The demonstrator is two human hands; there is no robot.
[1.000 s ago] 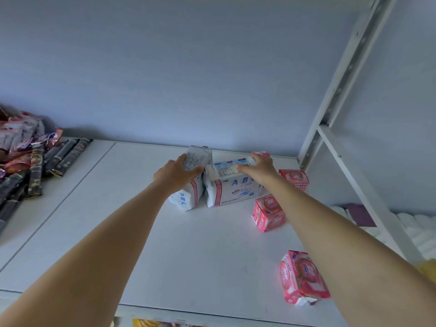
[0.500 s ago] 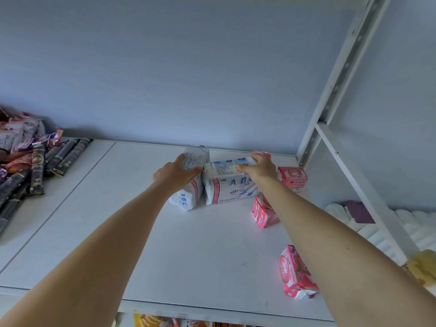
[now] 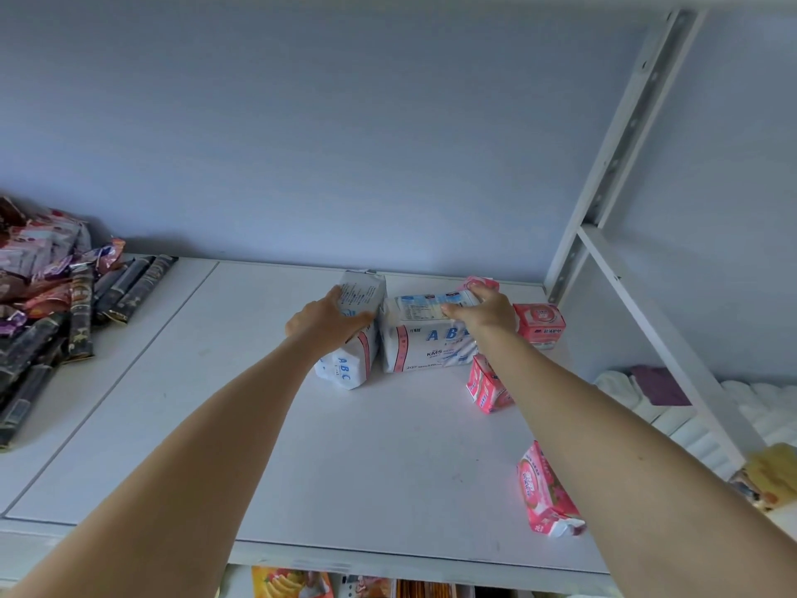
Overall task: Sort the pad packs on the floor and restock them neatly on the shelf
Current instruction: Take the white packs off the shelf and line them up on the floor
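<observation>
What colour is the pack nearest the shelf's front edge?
Pink, with a white end; the pack shows in the head view.

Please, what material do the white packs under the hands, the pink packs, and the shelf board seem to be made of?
White packs: thin soft plastic film, slightly glossy, creased at the sealed ends.
Pink packs: likewise printed plastic film, shiny highlights, crumpled corner.
Shelf board: smooth matte white, probably painted metal or laminate; cannot tell which.

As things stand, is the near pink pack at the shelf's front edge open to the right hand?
Probably yes. The near pink pack lies alone beside the right forearm, but the right hand first has to let go of the white pack.
</observation>
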